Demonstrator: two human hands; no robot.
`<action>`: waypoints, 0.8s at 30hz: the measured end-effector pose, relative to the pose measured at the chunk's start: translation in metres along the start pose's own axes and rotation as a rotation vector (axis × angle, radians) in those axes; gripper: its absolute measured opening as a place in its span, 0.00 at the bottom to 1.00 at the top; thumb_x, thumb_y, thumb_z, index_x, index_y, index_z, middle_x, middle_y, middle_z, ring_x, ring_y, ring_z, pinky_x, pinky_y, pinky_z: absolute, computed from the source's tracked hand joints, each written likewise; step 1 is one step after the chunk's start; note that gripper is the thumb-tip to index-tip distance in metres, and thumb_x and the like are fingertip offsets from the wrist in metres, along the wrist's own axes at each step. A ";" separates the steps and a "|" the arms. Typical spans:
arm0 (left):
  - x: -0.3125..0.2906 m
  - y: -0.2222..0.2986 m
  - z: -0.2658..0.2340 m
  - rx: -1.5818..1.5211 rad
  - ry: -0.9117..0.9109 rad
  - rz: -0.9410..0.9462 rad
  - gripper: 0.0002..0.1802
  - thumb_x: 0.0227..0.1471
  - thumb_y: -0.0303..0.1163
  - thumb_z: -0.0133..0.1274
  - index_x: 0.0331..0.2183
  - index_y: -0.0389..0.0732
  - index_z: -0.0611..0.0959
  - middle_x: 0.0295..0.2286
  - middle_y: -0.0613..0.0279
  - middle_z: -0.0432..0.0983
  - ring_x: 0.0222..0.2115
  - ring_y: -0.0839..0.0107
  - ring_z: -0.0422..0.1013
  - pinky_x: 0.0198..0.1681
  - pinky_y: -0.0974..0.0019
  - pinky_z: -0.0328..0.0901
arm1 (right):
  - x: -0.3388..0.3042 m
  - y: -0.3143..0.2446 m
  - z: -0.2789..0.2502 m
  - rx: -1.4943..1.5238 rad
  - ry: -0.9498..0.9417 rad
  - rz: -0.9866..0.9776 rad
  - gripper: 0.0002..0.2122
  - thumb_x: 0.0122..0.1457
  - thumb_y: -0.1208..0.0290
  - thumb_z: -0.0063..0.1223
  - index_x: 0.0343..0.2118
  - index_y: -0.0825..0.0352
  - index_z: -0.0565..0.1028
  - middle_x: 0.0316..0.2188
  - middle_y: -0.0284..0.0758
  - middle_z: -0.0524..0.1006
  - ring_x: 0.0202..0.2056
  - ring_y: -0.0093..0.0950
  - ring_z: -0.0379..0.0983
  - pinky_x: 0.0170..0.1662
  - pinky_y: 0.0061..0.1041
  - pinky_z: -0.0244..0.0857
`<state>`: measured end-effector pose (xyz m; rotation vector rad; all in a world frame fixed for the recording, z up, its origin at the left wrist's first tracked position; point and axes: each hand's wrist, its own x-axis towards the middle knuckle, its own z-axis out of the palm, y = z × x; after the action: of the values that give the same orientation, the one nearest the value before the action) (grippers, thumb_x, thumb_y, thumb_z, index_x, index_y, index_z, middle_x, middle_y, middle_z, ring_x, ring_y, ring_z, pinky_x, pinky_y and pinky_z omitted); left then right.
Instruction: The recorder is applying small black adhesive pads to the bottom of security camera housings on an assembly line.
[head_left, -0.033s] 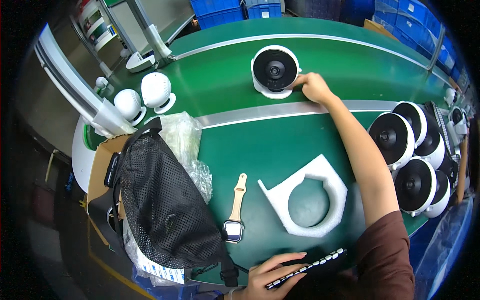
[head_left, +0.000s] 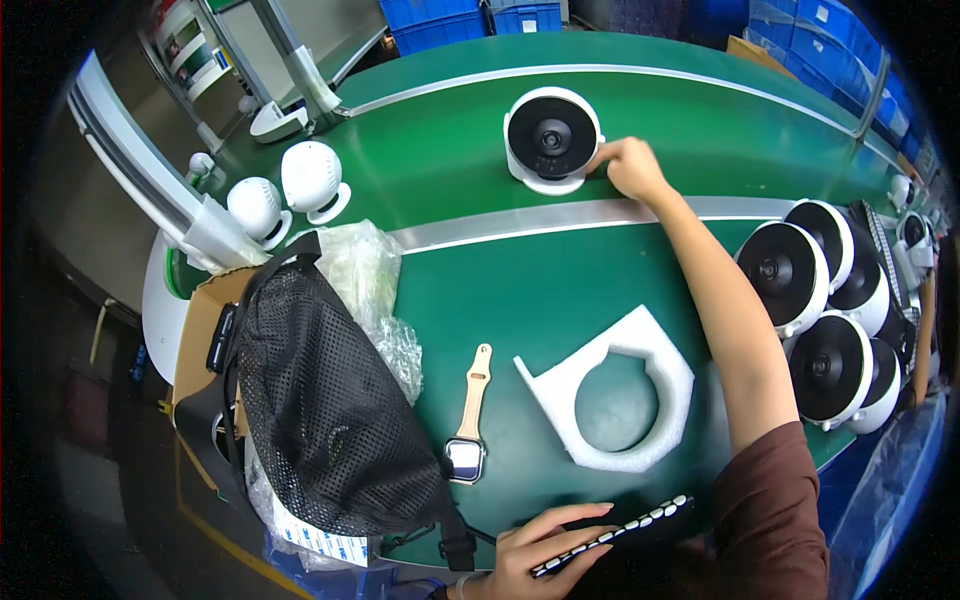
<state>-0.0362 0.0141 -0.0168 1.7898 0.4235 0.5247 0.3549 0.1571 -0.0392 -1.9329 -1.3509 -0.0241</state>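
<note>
Standing on the green bench is a white device with a round black face and a lens-like centre. My right hand is at its lower right side, index finger stretched out to the stand and the other fingers curled; the fingertip seems to touch it. Low in the view, my left hand is closed on a thin black phone, seen edge-on, with white patches along its edge. Between my arms lies a white foam frame with a round opening. A smartwatch with a beige strap lies left of it.
Several similar black-faced devices are stacked at the right. Two white round devices stand at the far left. A black mesh bag leans over a cardboard box, beside clear plastic wrap. Blue crates stand at the back.
</note>
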 end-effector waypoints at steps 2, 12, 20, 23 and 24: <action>-0.001 -0.004 0.000 -0.022 0.019 0.067 0.10 0.35 0.20 0.56 0.27 0.34 0.79 0.32 0.53 0.73 0.25 0.70 0.72 0.27 0.74 0.65 | -0.003 -0.005 -0.007 0.053 0.277 0.120 0.13 0.37 0.79 0.37 0.18 0.59 0.78 0.15 0.36 0.74 0.18 0.32 0.70 0.27 0.26 0.64; -0.003 -0.013 0.001 -0.044 0.030 0.080 0.10 0.34 0.19 0.58 0.26 0.31 0.79 0.21 0.55 0.76 0.20 0.72 0.72 0.23 0.75 0.65 | -0.013 -0.123 -0.024 0.228 0.399 -0.461 0.08 0.42 0.74 0.41 0.22 0.62 0.75 0.21 0.33 0.75 0.23 0.30 0.71 0.28 0.24 0.64; -0.005 -0.015 0.001 -0.027 0.093 0.103 0.10 0.36 0.21 0.57 0.28 0.31 0.79 0.22 0.54 0.75 0.21 0.70 0.73 0.23 0.75 0.64 | -0.054 -0.193 -0.020 -0.250 -0.364 -0.552 0.10 0.46 0.71 0.48 0.32 0.66 0.74 0.28 0.39 0.75 0.30 0.32 0.73 0.38 0.27 0.65; -0.008 -0.020 0.000 -0.057 0.117 0.132 0.10 0.36 0.21 0.57 0.27 0.31 0.79 0.22 0.54 0.75 0.20 0.70 0.73 0.23 0.75 0.64 | -0.056 -0.202 0.007 -0.403 -0.483 -0.524 0.11 0.47 0.67 0.47 0.34 0.63 0.74 0.27 0.41 0.75 0.31 0.36 0.72 0.37 0.32 0.65; -0.009 -0.019 0.001 -0.058 0.112 0.122 0.10 0.36 0.21 0.57 0.28 0.31 0.79 0.22 0.54 0.75 0.20 0.70 0.73 0.23 0.75 0.64 | -0.051 -0.200 0.018 -0.370 -0.479 -0.535 0.12 0.46 0.67 0.48 0.35 0.62 0.73 0.27 0.42 0.75 0.31 0.38 0.71 0.37 0.33 0.65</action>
<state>-0.0437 0.0136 -0.0362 1.7437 0.3735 0.7181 0.1640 0.1570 0.0407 -1.8734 -2.2949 -0.0798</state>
